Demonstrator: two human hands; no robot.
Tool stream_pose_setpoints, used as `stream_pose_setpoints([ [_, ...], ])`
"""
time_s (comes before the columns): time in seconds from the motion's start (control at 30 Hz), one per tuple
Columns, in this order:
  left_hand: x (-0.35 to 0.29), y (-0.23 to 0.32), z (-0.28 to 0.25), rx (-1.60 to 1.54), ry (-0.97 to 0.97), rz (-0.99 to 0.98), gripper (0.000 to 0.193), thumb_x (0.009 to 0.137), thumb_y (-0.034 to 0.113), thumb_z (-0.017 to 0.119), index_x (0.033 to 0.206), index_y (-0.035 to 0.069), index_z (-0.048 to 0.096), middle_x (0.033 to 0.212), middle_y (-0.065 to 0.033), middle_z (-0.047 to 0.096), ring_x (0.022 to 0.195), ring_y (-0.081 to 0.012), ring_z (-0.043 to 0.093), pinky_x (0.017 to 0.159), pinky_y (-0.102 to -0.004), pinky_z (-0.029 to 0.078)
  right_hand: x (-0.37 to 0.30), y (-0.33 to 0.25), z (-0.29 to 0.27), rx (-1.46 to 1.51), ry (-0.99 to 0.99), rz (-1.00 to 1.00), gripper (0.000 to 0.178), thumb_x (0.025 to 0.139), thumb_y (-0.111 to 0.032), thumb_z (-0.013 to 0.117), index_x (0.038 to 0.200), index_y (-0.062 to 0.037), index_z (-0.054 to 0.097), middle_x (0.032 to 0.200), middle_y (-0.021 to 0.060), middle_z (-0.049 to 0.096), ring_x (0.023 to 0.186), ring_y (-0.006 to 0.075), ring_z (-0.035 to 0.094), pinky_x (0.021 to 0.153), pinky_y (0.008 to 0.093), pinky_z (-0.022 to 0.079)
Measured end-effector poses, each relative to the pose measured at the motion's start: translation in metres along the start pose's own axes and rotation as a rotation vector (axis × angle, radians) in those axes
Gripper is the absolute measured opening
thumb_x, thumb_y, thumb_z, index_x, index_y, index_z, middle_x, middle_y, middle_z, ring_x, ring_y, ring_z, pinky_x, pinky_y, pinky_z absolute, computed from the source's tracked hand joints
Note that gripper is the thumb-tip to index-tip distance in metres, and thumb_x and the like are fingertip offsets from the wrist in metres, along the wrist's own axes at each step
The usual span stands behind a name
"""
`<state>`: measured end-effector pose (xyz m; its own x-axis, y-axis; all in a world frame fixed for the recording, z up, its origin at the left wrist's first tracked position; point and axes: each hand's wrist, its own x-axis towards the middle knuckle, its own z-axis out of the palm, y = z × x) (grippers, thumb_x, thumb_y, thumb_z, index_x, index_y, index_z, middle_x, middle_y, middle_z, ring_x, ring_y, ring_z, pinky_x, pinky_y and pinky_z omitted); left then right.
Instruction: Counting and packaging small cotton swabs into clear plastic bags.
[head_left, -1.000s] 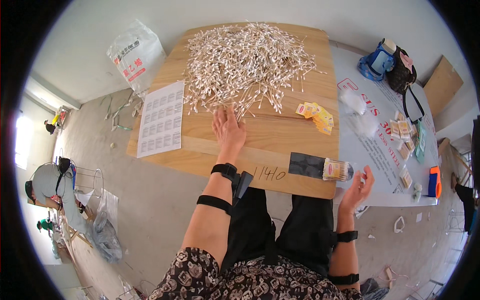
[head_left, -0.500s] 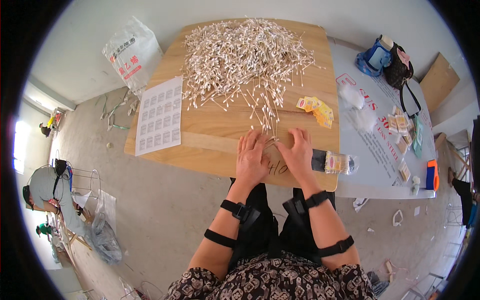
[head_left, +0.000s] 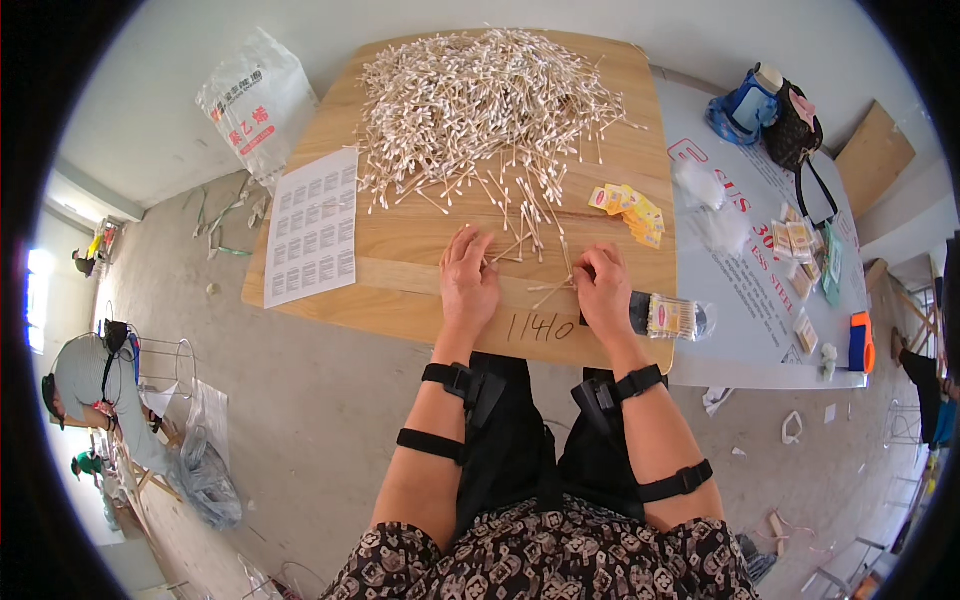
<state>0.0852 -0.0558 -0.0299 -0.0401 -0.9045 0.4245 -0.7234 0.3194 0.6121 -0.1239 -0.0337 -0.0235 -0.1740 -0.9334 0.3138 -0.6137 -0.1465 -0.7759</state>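
Note:
A big heap of cotton swabs (head_left: 480,110) covers the far part of the wooden table (head_left: 400,270). Several loose swabs (head_left: 530,210) trail from it toward me. On the left, my left hand (head_left: 467,285) rests on the tabletop, its thumb and fingers pinched around the end of a swab. My right hand (head_left: 604,292) is closed near the front right, pinching a few swabs whose white tips stick out leftward. Its curled fingers partly hide how many it holds. Bare wood with handwritten marks lies between the hands.
A printed white sheet (head_left: 312,230) lies at the left edge, yellow cards (head_left: 630,212) at the right. Beside my right hand is a packet of swabs (head_left: 673,318). A grey side table (head_left: 730,345) holds bags, packets and an orange-blue tape dispenser (head_left: 861,343). Another person (head_left: 90,370) bends over at far left.
My hands, close together before, have moved apart, the left one going leftward and its fingers curling. Swabs now show by the right fingertips.

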Motion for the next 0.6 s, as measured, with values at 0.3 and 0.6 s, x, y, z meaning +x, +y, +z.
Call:
stream_pose_setpoints([
  [0.3,-0.013,0.005,-0.003,-0.176,0.088,-0.019,0.044,0.074,-0.009,0.058,0.116,0.005,0.061,0.131,-0.016,0.054,0.122,-0.0337,0.051,0.095,-0.0388,0.045,-0.012,-0.005,-0.022,0.068,-0.194,-0.127,0.049,0.068,-0.007,0.078,0.115,-0.006,0.061,0.124,0.0117,0.055,0.115,0.0351,0.051,0.096,0.0442,0.043],
  [0.6,-0.011,0.006,-0.007,-0.135,0.21,-0.116,0.045,0.072,-0.003,0.06,0.116,0.002,0.057,0.132,-0.0179,0.053,0.129,-0.0365,0.044,0.107,-0.0421,0.037,-0.007,-0.015,0.007,-0.171,0.019,-0.045,0.05,0.07,-0.018,0.079,0.111,-0.0043,0.054,0.114,0.0137,0.053,0.11,0.0361,0.049,0.096,0.0452,0.039],
])
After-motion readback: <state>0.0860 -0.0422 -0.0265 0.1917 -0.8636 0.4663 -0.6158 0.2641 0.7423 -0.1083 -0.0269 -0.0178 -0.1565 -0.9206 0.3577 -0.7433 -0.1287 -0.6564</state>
